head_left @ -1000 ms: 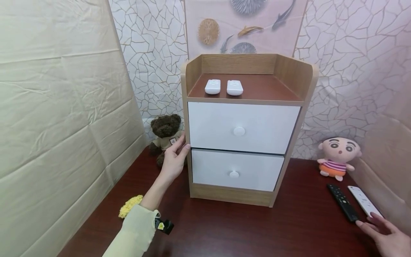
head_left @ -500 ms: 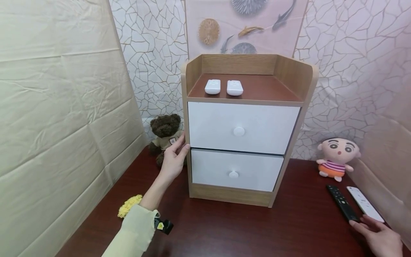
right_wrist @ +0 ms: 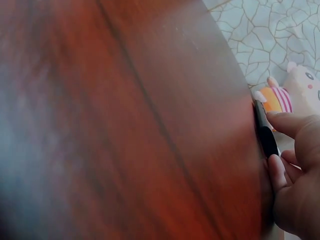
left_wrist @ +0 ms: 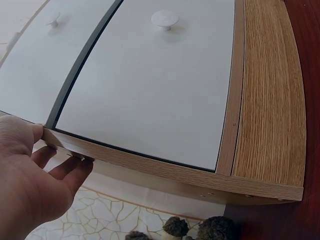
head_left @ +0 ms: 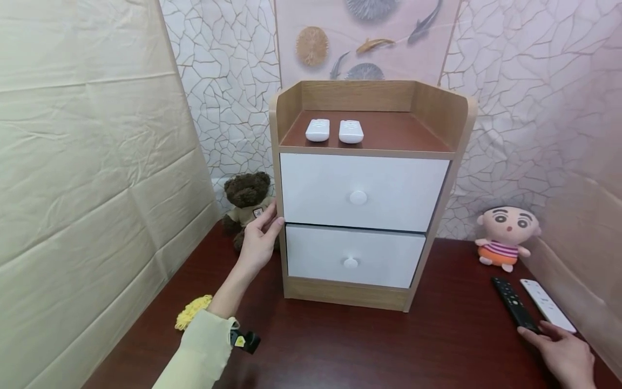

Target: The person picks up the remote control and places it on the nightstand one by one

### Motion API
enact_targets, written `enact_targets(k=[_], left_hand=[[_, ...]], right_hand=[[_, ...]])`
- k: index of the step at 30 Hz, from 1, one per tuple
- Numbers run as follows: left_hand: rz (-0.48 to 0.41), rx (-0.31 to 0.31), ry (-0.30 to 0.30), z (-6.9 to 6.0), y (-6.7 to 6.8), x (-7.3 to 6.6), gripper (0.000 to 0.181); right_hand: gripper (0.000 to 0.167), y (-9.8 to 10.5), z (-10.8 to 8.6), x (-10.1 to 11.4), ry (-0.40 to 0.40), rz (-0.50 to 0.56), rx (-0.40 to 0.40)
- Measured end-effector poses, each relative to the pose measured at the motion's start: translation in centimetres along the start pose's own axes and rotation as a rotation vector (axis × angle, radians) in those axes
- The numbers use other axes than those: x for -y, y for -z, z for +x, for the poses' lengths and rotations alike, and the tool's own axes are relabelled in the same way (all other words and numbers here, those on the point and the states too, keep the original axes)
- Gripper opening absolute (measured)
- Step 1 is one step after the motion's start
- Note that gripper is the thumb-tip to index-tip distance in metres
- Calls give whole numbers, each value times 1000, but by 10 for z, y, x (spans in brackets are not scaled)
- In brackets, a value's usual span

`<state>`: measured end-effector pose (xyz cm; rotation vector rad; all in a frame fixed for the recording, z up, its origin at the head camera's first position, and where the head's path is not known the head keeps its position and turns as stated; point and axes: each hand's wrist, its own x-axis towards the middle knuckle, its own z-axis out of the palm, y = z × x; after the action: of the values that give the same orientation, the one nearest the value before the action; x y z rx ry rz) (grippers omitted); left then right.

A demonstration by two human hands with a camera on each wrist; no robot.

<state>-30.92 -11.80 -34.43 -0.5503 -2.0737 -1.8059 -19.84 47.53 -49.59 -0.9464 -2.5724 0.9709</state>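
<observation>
A small wooden nightstand (head_left: 346, 294) with two white drawers stands upright on the table. My left hand (head_left: 258, 246) holds its left edge, thumb on the front edge and fingers against the side, also seen in the left wrist view, where the hand (left_wrist: 30, 182) is close up. Both drawers look closed. At the far right my right hand (head_left: 566, 351) pinches the near end of a black remote control (head_left: 512, 303), which lies on the table. Beside it lies a white remote control (head_left: 546, 304). In the right wrist view the black remote (right_wrist: 268, 140) shows between the fingers.
Two white remotes, left (head_left: 318, 131) and right (head_left: 351, 132), lie on the nightstand's top. A brown teddy bear (head_left: 247, 190) sits behind the left hand, a plush doll (head_left: 507, 229) at the back right. Something yellow and shaggy (head_left: 193, 312) lies by the left forearm.
My right hand has moved left and closer round the near end of the black remote. The left hand stays on the nightstand's edge. The head view has shifted slightly.
</observation>
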Motion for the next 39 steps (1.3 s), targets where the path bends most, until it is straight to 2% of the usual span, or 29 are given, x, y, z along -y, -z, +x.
enact_targets(k=[8,15,18,26,39], left_hand=[[-7,11,-6,0,1,0,55],[-2,-3,9,0,2,1,55],[-5,-6,8,0,1,1,55],[-17,-8,15,0,0,0,55],[-24,-11,2,0,-1,-3,55]], right_hand=[[72,-4,2,4,25,-22,-20],[66,-6,1,0,165,-48,-56],[64,-8,1,0,179,-49,-66],[62,-9,1,0,182,-53,-94],[62,-4,-2,2,83,-55,-77]])
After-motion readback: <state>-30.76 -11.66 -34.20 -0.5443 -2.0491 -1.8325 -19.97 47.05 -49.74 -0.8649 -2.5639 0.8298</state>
